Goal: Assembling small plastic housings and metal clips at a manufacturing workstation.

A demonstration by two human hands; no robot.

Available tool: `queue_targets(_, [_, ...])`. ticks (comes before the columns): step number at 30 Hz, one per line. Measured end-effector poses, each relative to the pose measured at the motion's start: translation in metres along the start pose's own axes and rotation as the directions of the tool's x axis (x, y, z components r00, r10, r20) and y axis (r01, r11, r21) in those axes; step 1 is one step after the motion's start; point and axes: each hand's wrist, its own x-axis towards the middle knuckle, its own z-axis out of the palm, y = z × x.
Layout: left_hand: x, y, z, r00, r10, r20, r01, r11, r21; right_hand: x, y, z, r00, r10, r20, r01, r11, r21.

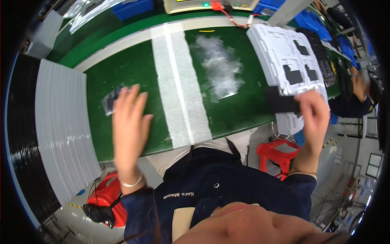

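Note:
My right hand pinches a flat black L-shaped piece by one end, over the near left edge of a white moulded tray. Several similar black pieces, among them one black cut-out piece, sit in the tray's recesses. On the left of the green table, my left hand is stretched out flat, fingers apart, holding nothing. Its fingertips are beside a small pile of dark pieces with clear film, which they partly cover.
Clear plastic film scraps lie in a heap mid-table, right of a pale strip. A tall stack of grey-white sheets borders the left. An instrument with red leads stands at the back. Red stools stand below; another person's hand shows far right.

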Motion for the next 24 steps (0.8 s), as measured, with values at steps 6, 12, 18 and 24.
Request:
queue_targets(6, [-0.018, -0.048, -0.019, 0.991, -0.114, 0.073, 0.099, 0.978, 0.186, 0.076, 0.132, -0.036, 0.918, 0.266, -0.293, -0.242, 0.963, 0.118])
queue_targets(12, [-0.009, -0.061, -0.001, 0.986, -0.155, 0.067, 0.139, 0.97, 0.2, 0.103, 0.18, 0.001, 0.852, 0.487, -0.194, -0.425, 0.858, 0.288])
queue_targets(18, [-0.009, -0.057, -0.004, 0.987, -0.159, -0.02, 0.16, 0.985, 0.072, 0.11, 0.187, 0.012, 0.981, -0.184, -0.068, 0.116, 0.823, -0.556])
queue_targets(24, [-0.005, -0.06, -0.011, 0.99, -0.139, -0.011, 0.139, 0.99, 0.011, 0.104, 0.181, 0.022, 0.987, 0.123, -0.103, -0.151, 0.929, -0.338])
